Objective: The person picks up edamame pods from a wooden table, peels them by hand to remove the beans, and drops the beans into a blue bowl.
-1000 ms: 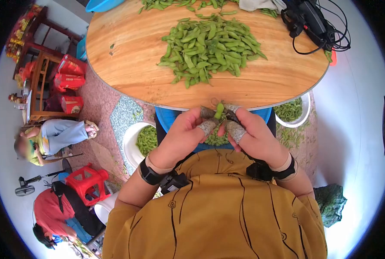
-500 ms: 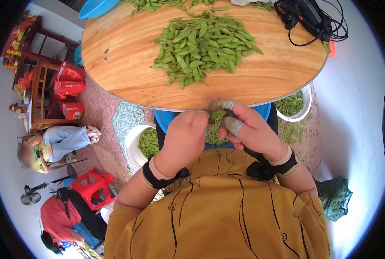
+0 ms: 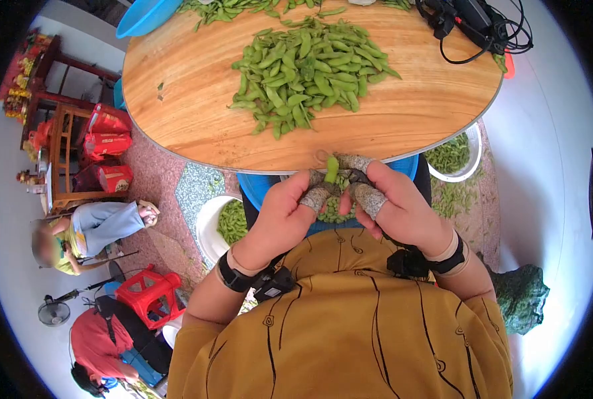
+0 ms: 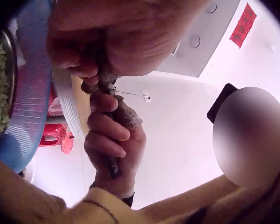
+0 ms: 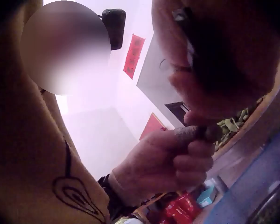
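Note:
At the table's near edge my left hand (image 3: 280,209) pinches a green soybean pod (image 3: 332,169) upright between thumb and forefinger. My right hand (image 3: 406,206) meets it from the other side, gripping a slim dark tool (image 4: 113,167) whose end sticks out below the curled fingers in the left wrist view; its kind is hidden. Grey wrapping (image 3: 370,201) covers the thumbs and forefingers. Under the hands are shelled green beans (image 3: 333,211) over a blue basin (image 3: 253,189). A heap of pods (image 3: 310,73) lies on the wooden table (image 3: 183,113) beyond.
White tubs of pods stand on the floor at left (image 3: 206,223) and right (image 3: 475,156). A black device with cables (image 3: 473,26) lies at the table's far right, a blue bowl (image 3: 143,16) far left. Two people sit at left near a red stool (image 3: 151,292).
Half a second ago the left hand was turned over the pod; now its thumb faces up again and a pod stands upright between the fingertips. The right hand stays close by.

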The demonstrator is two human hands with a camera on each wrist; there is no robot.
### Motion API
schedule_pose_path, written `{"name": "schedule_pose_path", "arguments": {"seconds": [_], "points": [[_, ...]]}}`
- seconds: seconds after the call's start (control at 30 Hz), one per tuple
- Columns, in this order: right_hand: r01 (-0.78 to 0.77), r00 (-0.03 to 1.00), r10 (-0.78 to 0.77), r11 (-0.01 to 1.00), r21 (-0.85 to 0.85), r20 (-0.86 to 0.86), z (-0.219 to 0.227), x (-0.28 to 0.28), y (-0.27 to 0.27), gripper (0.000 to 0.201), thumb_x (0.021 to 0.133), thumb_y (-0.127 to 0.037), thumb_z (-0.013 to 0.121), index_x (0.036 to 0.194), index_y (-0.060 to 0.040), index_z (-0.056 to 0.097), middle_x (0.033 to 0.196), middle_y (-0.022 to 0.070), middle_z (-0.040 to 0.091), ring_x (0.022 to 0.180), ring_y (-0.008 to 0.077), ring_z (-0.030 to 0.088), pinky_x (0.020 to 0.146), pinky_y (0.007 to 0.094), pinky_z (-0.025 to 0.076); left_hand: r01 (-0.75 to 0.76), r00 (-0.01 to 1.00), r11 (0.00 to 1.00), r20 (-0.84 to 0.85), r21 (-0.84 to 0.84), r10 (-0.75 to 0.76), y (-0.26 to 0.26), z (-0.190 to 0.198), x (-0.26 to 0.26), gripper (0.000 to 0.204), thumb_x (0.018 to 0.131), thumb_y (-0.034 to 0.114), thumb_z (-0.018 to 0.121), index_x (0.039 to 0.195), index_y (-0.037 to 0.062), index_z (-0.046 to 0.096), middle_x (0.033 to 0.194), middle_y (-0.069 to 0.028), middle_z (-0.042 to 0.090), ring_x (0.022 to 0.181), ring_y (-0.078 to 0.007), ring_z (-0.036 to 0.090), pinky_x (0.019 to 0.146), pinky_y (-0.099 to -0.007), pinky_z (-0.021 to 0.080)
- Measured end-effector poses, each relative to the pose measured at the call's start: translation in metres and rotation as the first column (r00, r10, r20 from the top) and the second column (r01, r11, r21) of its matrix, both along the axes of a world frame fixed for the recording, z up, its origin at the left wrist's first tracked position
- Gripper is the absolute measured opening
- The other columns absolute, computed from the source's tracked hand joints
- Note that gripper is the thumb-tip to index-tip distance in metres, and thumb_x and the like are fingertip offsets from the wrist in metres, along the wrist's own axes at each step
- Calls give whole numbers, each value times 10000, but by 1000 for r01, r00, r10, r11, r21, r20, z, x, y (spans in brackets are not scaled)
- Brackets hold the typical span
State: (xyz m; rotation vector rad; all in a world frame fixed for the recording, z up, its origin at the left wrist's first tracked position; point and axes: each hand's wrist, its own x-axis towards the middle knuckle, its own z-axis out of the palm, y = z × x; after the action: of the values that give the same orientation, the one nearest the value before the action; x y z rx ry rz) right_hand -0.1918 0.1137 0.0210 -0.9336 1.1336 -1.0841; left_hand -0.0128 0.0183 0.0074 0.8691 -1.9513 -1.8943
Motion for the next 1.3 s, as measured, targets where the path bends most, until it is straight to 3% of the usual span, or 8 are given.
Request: {"name": "schedule_pose_path", "arguments": {"seconds": [0.33, 0.43, 0.47, 0.5, 0.63, 0.83, 1.03, 1.3], "points": [[-45, 995, 29, 983, 176, 94, -6, -4, -4, 265, 924, -106, 443, 1183, -75, 494, 744, -4, 532, 477, 34, 406, 404, 179, 357, 121, 990, 725, 133, -677, -41, -3, -11, 2, 231, 767, -52, 519, 995, -25, 551, 810, -222, 549, 723, -391, 516, 682, -379, 466], [-75, 967, 25, 979, 190, 253, -1, -5, -2, 245, 937, -145, 464, 1169, -83, 512, 711, -8, 520, 471, 28, 382, 396, 179, 339, 125, 992, 925, 40, -359, -118, -3, -8, 6, 153, 849, 36, 551, 994, -12, 555, 741, -149, 550, 632, -293, 514, 606, -346, 443], [-74, 967, 23, 979, 192, 254, 0, -5, -1, 245, 937, -145, 464, 1169, -83, 512, 711, -8, 520, 471, 28, 382, 396, 179, 339, 117, 989, 986, -108, 121, -104, -2, -9, 9, 142, 889, 78, 529, 1002, -1, 559, 730, -98, 544, 602, -220, 491, 575, -304, 415], [-94, 919, -4, 968, 231, 393, 1, -4, 1, 236, 940, -154, 465, 1158, -79, 514, 711, -4, 521, 471, 25, 374, 393, 180, 333, 151, 973, 808, -229, 570, -20, -1, -9, 10, 149, 929, 121, 508, 1010, 9, 563, 718, -48, 538, 573, -148, 468, 545, -262, 387], [-110, 903, 1, 967, 230, 429, 9, -7, -1, 201, 952, -94, 412, 1122, -59, 513, 711, 10, 524, 493, 54, 419, 420, 211, 375, 238, 939, 726, -345, 646, -1, 1, -11, 10, 373, 924, 315, 556, 1124, 4, 517, 727, -11, 511, 562, -91, 389, 507, -220, 297], [-22, 996, 23, 1000, 21, -83, -10, -2, 5, 219, 889, -45, 408, 1088, -5, 490, 741, 24, 573, 503, 86, 499, 456, 224, 425, 20, 986, 902, -160, 431, 54, -2, -15, 7, 235, 869, 13, 390, 1025, 19, 565, 758, 8, 520, 609, -61, 431, 542, -197, 351], [-42, 998, 45, 997, 69, -45, 0, 0, 3, 221, 862, -36, 405, 1069, -4, 476, 791, 27, 602, 502, 77, 507, 455, 215, 424, -1, 1000, 990, -19, 144, 4, 2, -17, 4, 266, 797, -71, 403, 992, 5, 567, 780, -10, 542, 670, -93, 491, 607, -228, 416], [-58, 998, 56, 993, 102, 22, -4, -1, 2, 204, 867, -51, 401, 1050, -27, 487, 782, 13, 583, 494, 60, 483, 441, 206, 402, 49, 999, 932, 17, -359, -47, 2, -22, 1, 250, 751, -64, 453, 974, -8, 553, 817, -186, 572, 750, -335, 577, 686, -344, 475]]}}
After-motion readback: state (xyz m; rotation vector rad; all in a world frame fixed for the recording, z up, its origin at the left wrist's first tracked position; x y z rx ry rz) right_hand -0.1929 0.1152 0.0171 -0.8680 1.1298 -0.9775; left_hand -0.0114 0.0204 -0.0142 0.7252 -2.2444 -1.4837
